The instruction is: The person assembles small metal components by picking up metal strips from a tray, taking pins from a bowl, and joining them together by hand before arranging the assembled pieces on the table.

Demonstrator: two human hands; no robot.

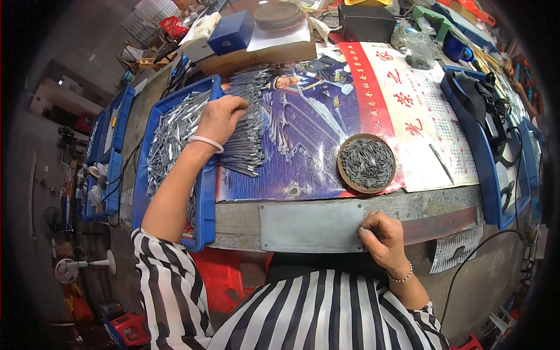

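My left hand [220, 121] reaches over the boundary between a blue tray [208, 192] and a long row of slim grey metal rods [245, 146]. Its fingers are bent together just above the rods; anything between the fingertips is hidden. More thin silvery rods [175, 134] fill the tray in a loose heap. At the table's front edge, my right hand [383, 240] is closed in a pinch beside the right end of a flat grey metal plate [312, 226]. Whatever it pinches is too small to see. Beyond it, a round wooden bowl [343, 178] holds many small dark pointed metal pieces [367, 163].
A large printed calendar poster [309, 163] covers the table, with a thin pen-like rod [441, 164] on its right. Another blue tray [494, 198] with black straps borders the right side. At the back stand a wooden box [274, 57], a blue box [231, 32] and a mug [457, 45].
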